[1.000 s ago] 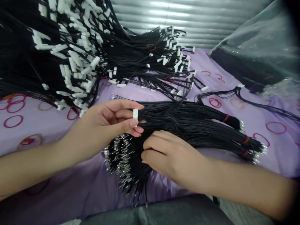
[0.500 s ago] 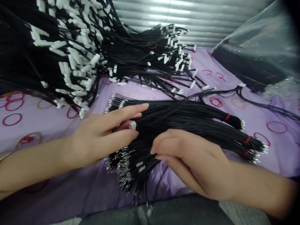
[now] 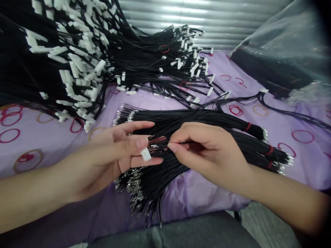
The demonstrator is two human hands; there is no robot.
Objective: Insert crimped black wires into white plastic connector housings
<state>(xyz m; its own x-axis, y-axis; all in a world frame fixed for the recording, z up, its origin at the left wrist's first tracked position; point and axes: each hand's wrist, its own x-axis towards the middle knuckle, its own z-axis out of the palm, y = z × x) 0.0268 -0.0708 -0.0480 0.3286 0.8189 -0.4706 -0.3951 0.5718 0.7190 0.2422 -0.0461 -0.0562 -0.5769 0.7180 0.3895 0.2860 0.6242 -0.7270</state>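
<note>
In my left hand [image 3: 108,155], palm turned up, a small white connector housing [image 3: 146,154] sits at the thumb tip, held against the fingers. My right hand [image 3: 212,148] pinches a thin black wire between thumb and forefinger. The wire's metal terminal [image 3: 154,146] points left, close to the housing; whether they touch I cannot tell. Beneath both hands lie bundles of black wires [image 3: 207,119] with bare metal terminals [image 3: 136,187] at the left ends. Red rubber bands [image 3: 270,150] bind their right ends.
A large heap of black cables with white connectors [image 3: 77,65] rises at the left, and more cables [image 3: 150,55] lie behind. A clear plastic bag [image 3: 281,44] stands at the right. Loose rubber bands [image 3: 303,136] dot the purple cloth [image 3: 318,165].
My left hand has rolled palm up, bringing the white housing into fuller view. My right hand has risen slightly, and its pinched wire now shows beside the housing.
</note>
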